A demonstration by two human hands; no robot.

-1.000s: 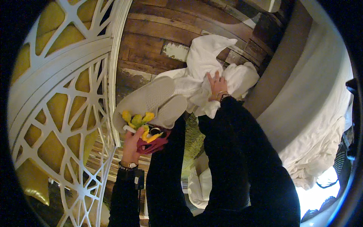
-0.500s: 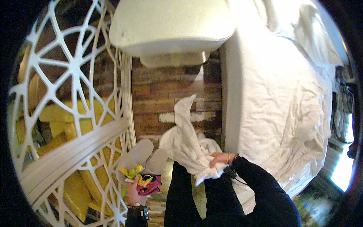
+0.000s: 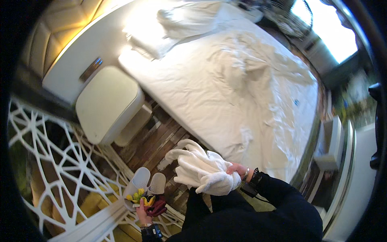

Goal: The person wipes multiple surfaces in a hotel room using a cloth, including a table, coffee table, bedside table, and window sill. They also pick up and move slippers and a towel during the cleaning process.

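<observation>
My right hand (image 3: 237, 169) is closed round a bunched white towel (image 3: 201, 167), which hangs in loose folds in front of my legs. Lower left, my left hand (image 3: 143, 213) has its fingers closed on a bundle. In that bundle are a pair of pale grey slippers (image 3: 140, 177) with dotted soles, some yellow and green flower-like pieces (image 3: 139, 196) and a folded dark red cloth (image 3: 158, 206). The slippers stick up beyond my fingers. Which of these pieces the fingers grip directly is partly hidden.
A bed (image 3: 189, 97) with rumpled white sheets and pillows (image 3: 189, 20) fills the middle and right. A cream bedside table (image 3: 107, 101) stands beside it. A white lattice screen (image 3: 60, 161) borders the left, above wooden flooring (image 3: 161, 141). White shelving (image 3: 328, 145) stands far right.
My view has swung to the right, bringing more of the bed and the shelving into sight. The towel is gathered up higher. Both hands keep their hold.
</observation>
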